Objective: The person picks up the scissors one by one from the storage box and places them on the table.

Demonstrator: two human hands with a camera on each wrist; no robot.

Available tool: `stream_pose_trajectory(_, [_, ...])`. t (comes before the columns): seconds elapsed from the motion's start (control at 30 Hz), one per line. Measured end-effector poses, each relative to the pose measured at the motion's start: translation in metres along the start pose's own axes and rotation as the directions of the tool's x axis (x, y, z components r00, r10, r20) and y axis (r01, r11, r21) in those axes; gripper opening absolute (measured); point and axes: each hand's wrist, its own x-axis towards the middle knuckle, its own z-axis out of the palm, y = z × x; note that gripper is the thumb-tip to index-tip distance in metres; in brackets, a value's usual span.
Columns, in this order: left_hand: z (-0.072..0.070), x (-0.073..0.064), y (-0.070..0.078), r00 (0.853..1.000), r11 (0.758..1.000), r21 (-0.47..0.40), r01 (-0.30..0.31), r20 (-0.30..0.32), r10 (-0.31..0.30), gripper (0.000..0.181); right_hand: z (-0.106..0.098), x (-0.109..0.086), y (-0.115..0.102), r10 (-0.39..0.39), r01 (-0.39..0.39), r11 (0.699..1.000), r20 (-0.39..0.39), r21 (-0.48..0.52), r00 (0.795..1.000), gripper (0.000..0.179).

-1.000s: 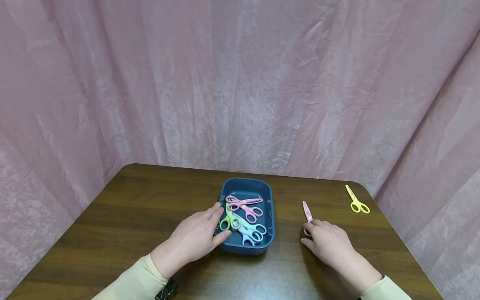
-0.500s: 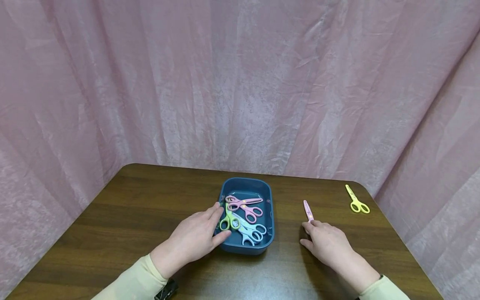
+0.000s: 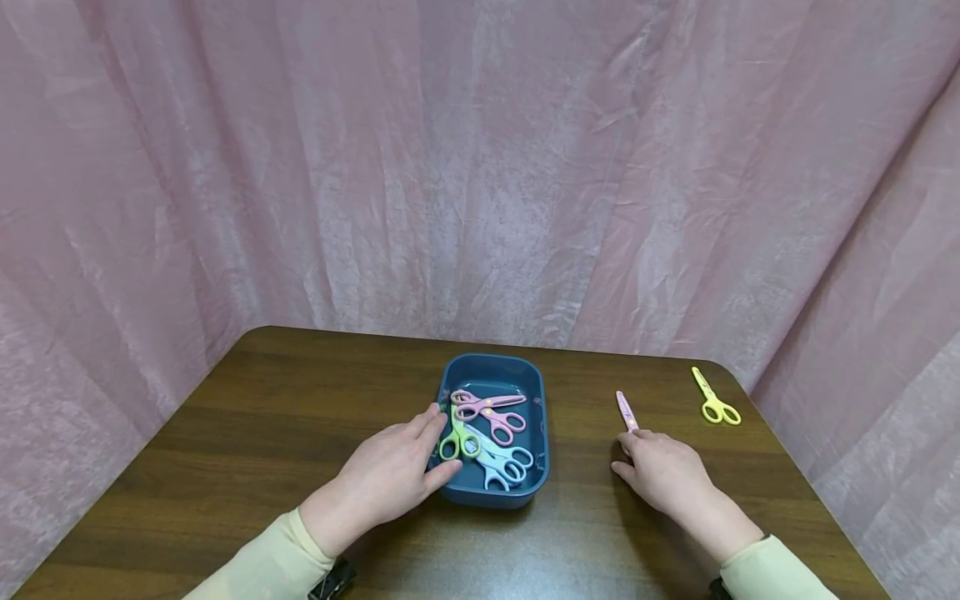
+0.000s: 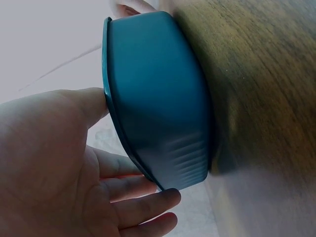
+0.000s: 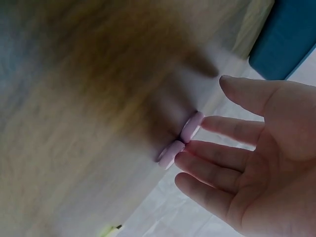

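My left hand [image 3: 390, 471] rests on the left rim of a blue rectangular bin [image 3: 491, 502]. Its thumb and fingertips touch that edge in the left wrist view. Inside the bin lie pink scissors [image 3: 501, 405], green scissors [image 3: 459, 442] and light blue scissors [image 3: 498, 458]. To the right of the bin, my right hand [image 3: 663, 471] touches another pair of pink scissors [image 3: 626, 410] lying on the table. The right wrist view shows its straight fingertips against the pink handle loops [image 5: 192, 126], with the thumb apart from them. In the head view the hand covers those loops.
Yellow scissors [image 3: 716, 400] lie near the table's right back corner. The brown wooden table [image 3: 322, 392] extends to both sides of the bin. Pink curtains [image 3: 480, 183] hang behind it.
My right hand has moved slightly right and away from me, and the pink scissors under its fingers have slid along the table the same way. The left hand and bin have stayed put.
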Motion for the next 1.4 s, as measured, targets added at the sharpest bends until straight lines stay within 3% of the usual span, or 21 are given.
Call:
stream_pose_trajectory(0.47, [0.0, 0.001, 0.0, 1.0, 1.0, 0.002, 0.006, 0.004, -0.006, 0.076, -0.003, 0.005, 0.015, 0.057, -0.057, 0.998, 0.032, 0.01, 0.998, 0.032])
stream_pose_trajectory(0.93, [-0.001, -0.002, 0.001, 1.0, 1.0, -0.007, 0.006, 0.01, -0.006, 0.07, 0.005, 0.002, 0.013, 0.058, -0.058, 0.998, -0.027, -0.004, 0.998, 0.031])
stream_pose_trajectory(1.4, [0.0, -0.002, 0.001, 1.0, 1.0, -0.017, -0.003, 0.001, 0.003, 0.068, 0.007, 0.0, 0.012, 0.052, -0.052, 0.999, -0.035, 0.0, 0.998, 0.033])
